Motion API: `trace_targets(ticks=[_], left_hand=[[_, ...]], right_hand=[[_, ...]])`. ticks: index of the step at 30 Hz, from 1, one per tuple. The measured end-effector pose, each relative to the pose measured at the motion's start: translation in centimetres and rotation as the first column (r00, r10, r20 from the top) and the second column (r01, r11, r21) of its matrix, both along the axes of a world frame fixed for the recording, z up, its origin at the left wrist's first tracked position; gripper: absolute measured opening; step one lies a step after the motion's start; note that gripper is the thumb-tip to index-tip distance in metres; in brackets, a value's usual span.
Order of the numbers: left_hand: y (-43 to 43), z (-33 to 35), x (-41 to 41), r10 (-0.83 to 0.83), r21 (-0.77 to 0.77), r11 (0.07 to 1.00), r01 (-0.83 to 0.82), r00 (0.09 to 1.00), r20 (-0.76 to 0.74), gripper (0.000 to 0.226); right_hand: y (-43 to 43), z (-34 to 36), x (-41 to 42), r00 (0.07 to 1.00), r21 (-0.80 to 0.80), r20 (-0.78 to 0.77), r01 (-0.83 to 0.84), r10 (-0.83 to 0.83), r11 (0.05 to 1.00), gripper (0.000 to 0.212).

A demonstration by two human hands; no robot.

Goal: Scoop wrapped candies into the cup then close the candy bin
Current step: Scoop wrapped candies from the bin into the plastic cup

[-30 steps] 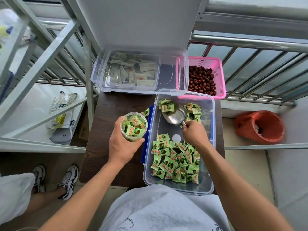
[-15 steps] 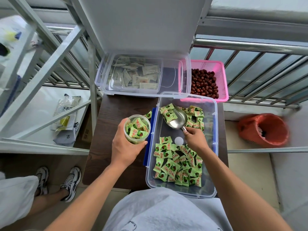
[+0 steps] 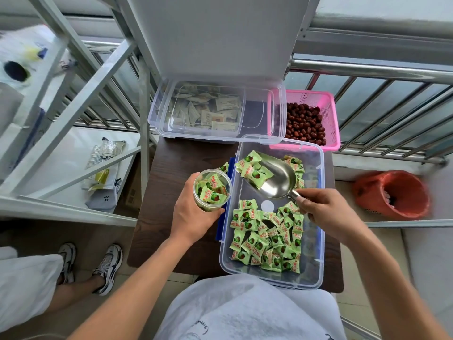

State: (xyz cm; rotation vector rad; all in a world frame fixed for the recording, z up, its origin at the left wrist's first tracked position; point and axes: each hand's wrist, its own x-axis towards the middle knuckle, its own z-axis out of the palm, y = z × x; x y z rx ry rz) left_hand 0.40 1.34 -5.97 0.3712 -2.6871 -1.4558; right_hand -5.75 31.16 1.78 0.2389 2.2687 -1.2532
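Few wrapped candies lie in the scoop, mouth towards the cup; right hand grips its handle above the candy bin. Left hand wraps the nearly full cup just left of the bin, so the pour is short.

1. The candy bin sits on the right part of the desk.
2. The wrapped candies are heaped mostly at its near end (a few at the far end).
3. The scoop is over the bin's far half with candies in it, its handle in the right hand.
4. The cup, in the left hand, is just left of the bin.
5. Behind them stands a box of sachets, with a basket of dates to its right.
6. A bucket stands on the floor, right of the desk.
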Motion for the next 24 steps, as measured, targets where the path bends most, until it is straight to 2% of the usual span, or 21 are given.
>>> trace_targets(ticks=[4,7,11,15,20,24], left_hand=[[0.0,-0.2,0.4,-0.013,0.010,1.000,0.013,1.000,-0.005,0.101],[0.1,-0.1,0.4,-0.007,0.009,1.000,0.007,1.000,0.002,0.100],[0.2,0.3,0.4,-0.014,0.004,1.000,0.014,1.000,-0.023,0.095],[0.2,0.4,0.5,-0.007,-0.013,1.000,0.007,0.999,-0.043,0.099],[-0.1,0.3,0.4,0.009,-0.004,1.000,-0.009,0.999,-0.037,0.100],[-0.1,0.0,0.4,0.016,-0.003,1.000,-0.016,1.000,-0.020,0.102]], right_hand=[[-0.9,4.9,0.3,0.976,-0.006,-0.018,-0.217,0.217,0.976,0.018],[-2.5,7.5,-0.2,0.927,0.079,-0.032,-0.370,0.373,0.926,0.017],[-5.2,9.3,-1.3,0.874,0.178,-0.047,-0.469,0.484,0.865,0.019],[-7.7,10.6,-2.2,0.828,0.309,-0.100,-0.501,0.551,0.809,0.020],[-8.6,11.6,-2.6,0.823,0.390,-0.098,-0.486,0.560,0.782,0.024],[-8.0,13.3,-2.2,0.835,0.433,-0.113,-0.446,0.538,0.783,0.016]])
